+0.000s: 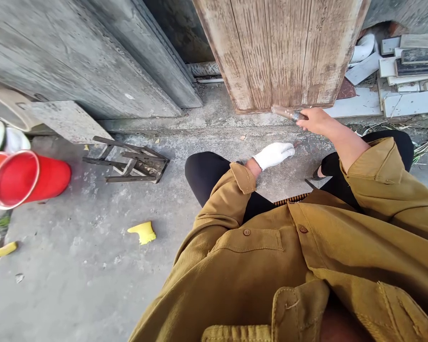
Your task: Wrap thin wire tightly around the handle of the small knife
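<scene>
My bare right hand [313, 120] is wrapped round a brush-like tool [286, 113], brownish with a pale tip and a ridged, wire-like collar by the fingers. Its tip is at the bottom edge of a worn wooden panel [281, 57], which stands tilted with grooves between its boards. I cannot tell whether they touch. My left hand [274, 156] wears a white glove and hovers between my knees, to the left of and lower than the tool. Its fingers are pressed together; anything inside them is hidden.
A grey wooden panel [103, 52] leans on the left. Below it are a small dark wooden stool [135, 161] on its side and a tipped red bucket [53, 178]. A yellow scrap [143, 232] lies on the concrete floor. White boards [412, 102] are piled at right.
</scene>
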`<state>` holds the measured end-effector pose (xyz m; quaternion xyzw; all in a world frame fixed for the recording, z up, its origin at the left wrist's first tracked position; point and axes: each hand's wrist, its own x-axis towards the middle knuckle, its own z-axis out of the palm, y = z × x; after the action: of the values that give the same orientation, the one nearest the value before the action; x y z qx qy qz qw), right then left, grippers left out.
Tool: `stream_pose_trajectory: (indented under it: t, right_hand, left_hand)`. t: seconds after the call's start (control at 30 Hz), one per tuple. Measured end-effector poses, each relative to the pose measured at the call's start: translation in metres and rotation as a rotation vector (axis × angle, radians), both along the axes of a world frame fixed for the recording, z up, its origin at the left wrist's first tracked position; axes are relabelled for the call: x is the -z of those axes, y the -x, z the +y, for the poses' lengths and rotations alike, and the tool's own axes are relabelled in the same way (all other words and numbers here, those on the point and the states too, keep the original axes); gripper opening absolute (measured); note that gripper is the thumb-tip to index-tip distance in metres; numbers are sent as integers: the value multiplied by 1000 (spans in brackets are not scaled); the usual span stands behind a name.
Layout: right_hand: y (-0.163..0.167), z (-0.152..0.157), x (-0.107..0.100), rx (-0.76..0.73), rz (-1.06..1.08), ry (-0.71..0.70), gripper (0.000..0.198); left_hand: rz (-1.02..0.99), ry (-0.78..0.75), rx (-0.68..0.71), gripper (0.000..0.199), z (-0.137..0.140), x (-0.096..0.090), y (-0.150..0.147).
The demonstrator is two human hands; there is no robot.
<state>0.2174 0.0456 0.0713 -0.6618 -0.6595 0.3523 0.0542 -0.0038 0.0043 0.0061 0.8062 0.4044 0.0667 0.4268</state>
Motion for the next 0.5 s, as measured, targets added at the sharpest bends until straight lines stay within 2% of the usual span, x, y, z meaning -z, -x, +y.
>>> stream_pose_trajectory:
  t: [0.07,0.17,0.23,0.3,0.4,0.5]
  right_hand:
    - [6,-1,1,-190,-269,38,22]
    - [11,-6,3,-485,-431,271,21]
    - [13,-10,4,-639,-376,479,17]
    - [13,-13,4,-755,-233,610,13]
    - [12,-12,-1,-831,-15,620,13]
    - [11,-10,-8,-833,58,593,17]
  left_hand:
    - [42,-51,91,29,0,-3,2]
    - [81,-126,144,30,4,-8,8]
    - [93,-138,129,29,9,-12,13]
    - [99,-130,105,30,14,-14,19]
    - [79,-117,78,33,22,-16,27]
    - [41,-103,65,33,26,-16,31]
